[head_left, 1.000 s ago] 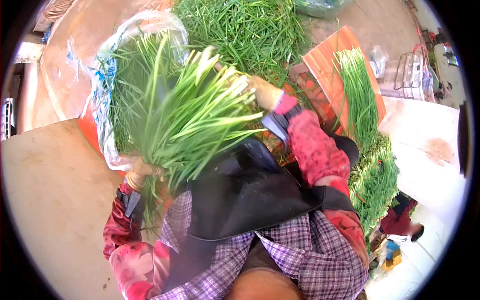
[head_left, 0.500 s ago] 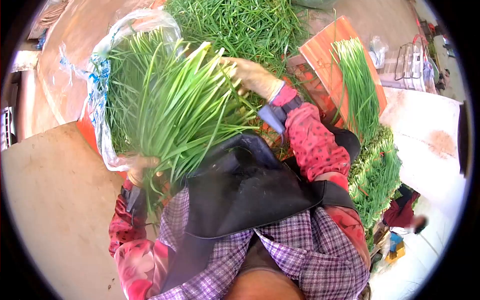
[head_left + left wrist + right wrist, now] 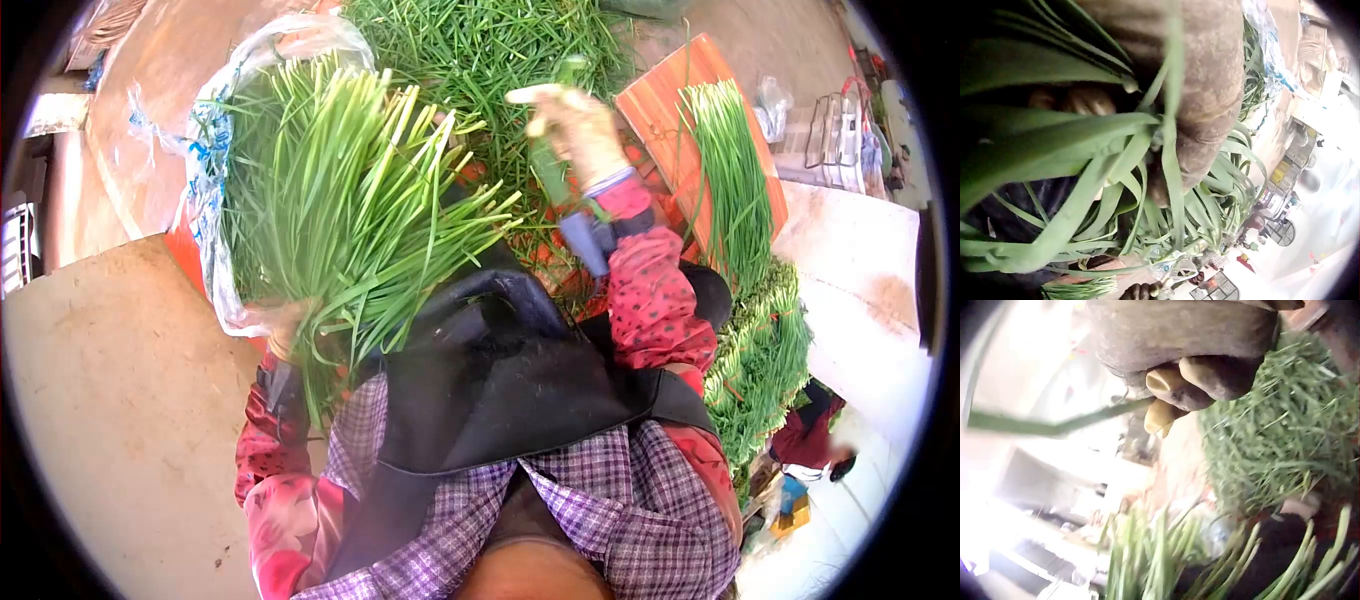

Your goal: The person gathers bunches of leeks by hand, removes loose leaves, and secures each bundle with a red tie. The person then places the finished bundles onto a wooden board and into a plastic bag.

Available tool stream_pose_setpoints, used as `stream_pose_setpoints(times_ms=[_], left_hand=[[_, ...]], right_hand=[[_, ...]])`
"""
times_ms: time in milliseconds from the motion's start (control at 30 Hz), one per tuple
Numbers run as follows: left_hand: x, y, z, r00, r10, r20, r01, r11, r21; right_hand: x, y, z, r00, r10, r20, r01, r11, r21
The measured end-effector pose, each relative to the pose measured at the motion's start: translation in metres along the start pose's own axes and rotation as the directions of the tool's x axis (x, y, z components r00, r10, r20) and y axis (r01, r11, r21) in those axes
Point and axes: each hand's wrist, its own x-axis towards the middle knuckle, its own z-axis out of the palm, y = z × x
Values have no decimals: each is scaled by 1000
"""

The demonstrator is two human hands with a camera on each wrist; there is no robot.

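A large fanned bunch of garlic chives (image 3: 350, 210), pale cut ends up and to the right, lies across the front of the person. My left hand (image 3: 283, 328) grips its leafy lower end, partly hidden by leaves and plastic; the left wrist view shows those fingers (image 3: 1200, 134) wrapped among the flat leaves. My right hand (image 3: 585, 130) is apart from the bunch, to its right, with the index finger reaching out. In the right wrist view the other fingers (image 3: 1179, 390) are curled, and a loose chive leaf (image 3: 1063, 427) sticks out from them.
A clear plastic bag (image 3: 208, 150) holding more chives surrounds the bunch's left side. Behind is a heap of loose chives (image 3: 480, 50). At right, a neat chive bundle (image 3: 725, 150) lies on an orange board (image 3: 660, 95), with stacked bundles (image 3: 760, 370) below it. Another person (image 3: 805, 430) is farther right.
My right hand has left the cut ends of the bunch and moved up and right with loose green leaf. The left hand keeps its grip while the bunch settles lower and more spread.
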Motion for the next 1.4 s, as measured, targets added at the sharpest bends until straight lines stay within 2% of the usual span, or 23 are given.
stream_pose_setpoints(times_ms=[133, 200, 233, 300, 333, 400, 467, 500, 567, 667, 733, 833, 867, 967, 1033, 1067, 1100, 1167, 1233, 1300, 1333, 1367, 1400], left_hand=[[4, -5, -50, 998, 53, 36, -61, 966, 252], [6, -15, -70, 979, 159, -126, -42, 767, 640], [7, -17, -70, 975, 164, -148, -27, 754, 657], [9, -13, -59, 996, 66, -51, -36, 893, 449], [11, -9, -52, 999, 36, -14, -28, 919, 392], [13, -6, -45, 1000, -2, 26, -7, 941, 338], [14, -6, -42, 999, -27, 43, 11, 944, 330], [16, -6, -41, 998, -32, 49, 14, 945, 328], [19, -4, -37, 996, -54, 71, 29, 947, 321], [15, 1, -14, 997, -25, 76, 1, 953, 301], [17, -1, -22, 999, -7, 54, -11, 946, 324], [25, 3, -57, 978, -207, 31, 177, 897, 405], [30, 3, -79, 945, -328, 2, 297, 858, 420], [9, 11, -8, 1000, -5, -3, 6, 926, 376], [39, 22, -63, 917, -390, -85, 376, 775, 509], [33, 12, -53, 973, -231, -21, 213, 858, 467], [24, 5, -37, 998, -60, 29, 42, 909, 415], [18, 9, -14, 998, 47, 42, -62, 879, 473], [17, 11, -2, 995, 77, 56, -94, 895, 437], [16, 13, 2, 997, 35, 75, -62, 911, 408], [15, 15, 6, 996, 13, 85, -46, 917, 396], [11, 17, 19, 996, 29, 88, -61, 924, 378], [6, 20, 39, 995, 44, 90, -74, 929, 362]], right_hand=[[6, 32, 82, 919, 215, 330, -234, 972, 21], [1, 60, 118, 880, 233, 414, -107, 946, -305], [-21, 64, 132, 847, 82, 525, 93, 950, -298], [-60, 33, 133, 525, 139, 840, -44, 990, -136], [-68, 4, 122, 377, 267, 887, -82, 964, -255], [-72, -28, 92, 365, 207, 908, -347, 935, -74], [-65, -43, 60, 730, 45, 682, -261, 940, 218], [-48, -40, 56, 866, -85, 492, 11, 989, 151], [-24, -43, 60, 946, 209, 248, -194, 977, -83], [19, 4, 92, 944, 244, 224, -152, 920, -362], [32, 24, 115, 828, 345, 443, 70, 720, -690], [-5, 28, 131, 781, 330, 531, -194, 935, -296], [-10, 22, 124, 730, 384, 565, -194, 909, -368], [-19, 25, 82, 589, 438, 679, -247, 898, -365], [-26, 6, 46, 691, 368, 622, -298, 929, -219], [-33, -10, 29, 830, 336, 445, -337, 938, -80], [-22, 3, 5, 947, 125, 297, -152, 986, 69], [6, 5, -43, 992, -62, 113, 11, 912, 410], [13, -24, -44, 1000, -15, -3, 15, 998, 54], [9, -42, 9, 957, -266, 116, 289, 840, -460], [11, -28, 42, 912, -358, 201, 404, 869, -285], [18, -35, 68, 626, -645, 439, 731, 288, -619], [22, -33, 86, 600, -568, 564, 718, 70, -693]])
